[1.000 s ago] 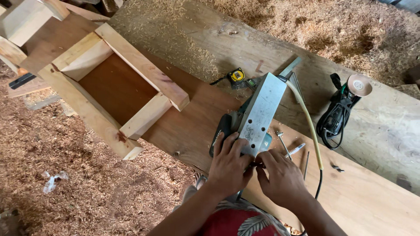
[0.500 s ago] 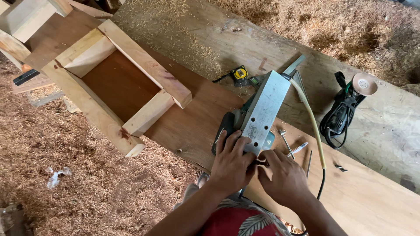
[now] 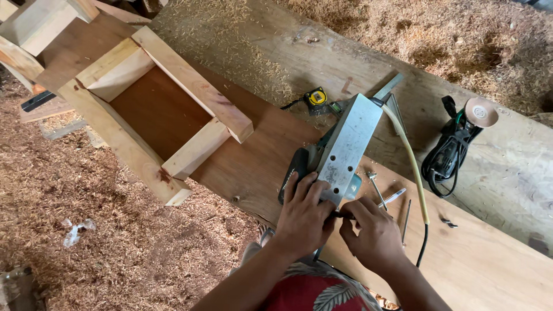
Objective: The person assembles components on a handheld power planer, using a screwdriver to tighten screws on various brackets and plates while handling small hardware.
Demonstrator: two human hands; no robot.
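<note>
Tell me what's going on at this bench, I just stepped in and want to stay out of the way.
A person is bent over an electric planer that lies upside down, metal sole up, on a wooden board. The left hand steadies its near end while the right hand works a small dark tool at that end; what kind is too small to tell. Its cord trails off to the right. A tape measure, an angle grinder and a wooden frame lie nearby, with sawdust all around.

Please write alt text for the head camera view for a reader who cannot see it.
Both hands, left hand and right hand, work at the near end of an upturned electric planer on a wooden board. A wooden frame, tape measure and angle grinder lie nearby; sawdust covers the floor.
</note>
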